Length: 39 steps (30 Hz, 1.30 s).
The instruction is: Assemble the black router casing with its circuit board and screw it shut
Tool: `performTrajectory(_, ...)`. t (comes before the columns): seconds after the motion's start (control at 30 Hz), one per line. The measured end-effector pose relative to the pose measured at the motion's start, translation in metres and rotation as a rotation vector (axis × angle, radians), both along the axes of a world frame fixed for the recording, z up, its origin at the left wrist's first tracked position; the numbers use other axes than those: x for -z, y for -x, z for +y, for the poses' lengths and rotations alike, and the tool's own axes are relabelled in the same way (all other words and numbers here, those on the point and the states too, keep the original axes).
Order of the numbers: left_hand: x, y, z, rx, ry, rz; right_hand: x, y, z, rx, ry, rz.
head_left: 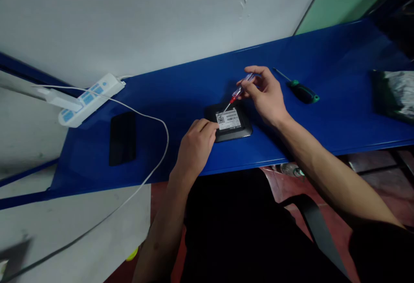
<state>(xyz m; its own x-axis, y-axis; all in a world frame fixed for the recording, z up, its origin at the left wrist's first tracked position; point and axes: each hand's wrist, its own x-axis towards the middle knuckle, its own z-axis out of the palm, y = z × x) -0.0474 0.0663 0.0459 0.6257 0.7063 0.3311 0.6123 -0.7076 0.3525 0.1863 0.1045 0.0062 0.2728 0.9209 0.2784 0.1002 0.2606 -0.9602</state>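
On the blue tabletop lies a flat black device (245, 129) with rounded corners and a white printed label (233, 122) on its upper face. My left hand (198, 141) has its fingers together and bent over the device's left edge, gripping it by the label's corner. In my right hand (265, 93) is a small screwdriver (239, 91) with a clear handle and a red collar, pinched between thumb and fingers. It slants down to the left, and its tip meets or hovers just over the label; which of these I cannot tell.
A second screwdriver (302, 90), green and black, lies right of my right hand. Leftward are a black phone-like slab (122, 138), a white power strip (92, 100) with a plug in it, and a loose white cable (167, 138). A plastic bag (396, 93) sits far right.
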Motion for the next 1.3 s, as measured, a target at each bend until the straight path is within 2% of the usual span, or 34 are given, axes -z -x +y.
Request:
performTrajectory(0.2,0.001,0.001,-0.001,0.000,-0.002,-0.017,0.006,-0.003,0.004,0.000,-0.035,-0.009)
performTrajectory(0.33,0.008,0.005,-0.003,-0.087,-0.016,-0.093,0.005,-0.002,0.003,-0.002,-0.039,-0.012)
performTrajectory(0.43,0.018,0.010,-0.007,-0.154,0.032,-0.130,0.007,-0.002,0.003,-0.007,-0.046,-0.037)
performTrajectory(0.6,0.029,0.016,-0.013,-0.160,0.132,-0.185,0.011,-0.007,0.005,0.120,-0.148,-0.106)
performTrajectory(0.7,0.028,0.017,-0.014,-0.143,0.147,-0.180,0.011,-0.012,0.006,0.217,-0.216,-0.160)
performTrajectory(0.97,0.026,0.017,-0.014,-0.077,0.164,-0.168,-0.003,-0.011,-0.003,0.315,-0.249,-0.297)
performTrajectory(1.17,0.027,0.018,-0.015,-0.086,0.177,-0.168,-0.010,-0.011,-0.007,0.345,-0.274,-0.366)
performTrajectory(1.3,0.029,0.018,-0.015,-0.088,0.163,-0.158,-0.010,-0.009,-0.009,0.300,-0.242,-0.359)
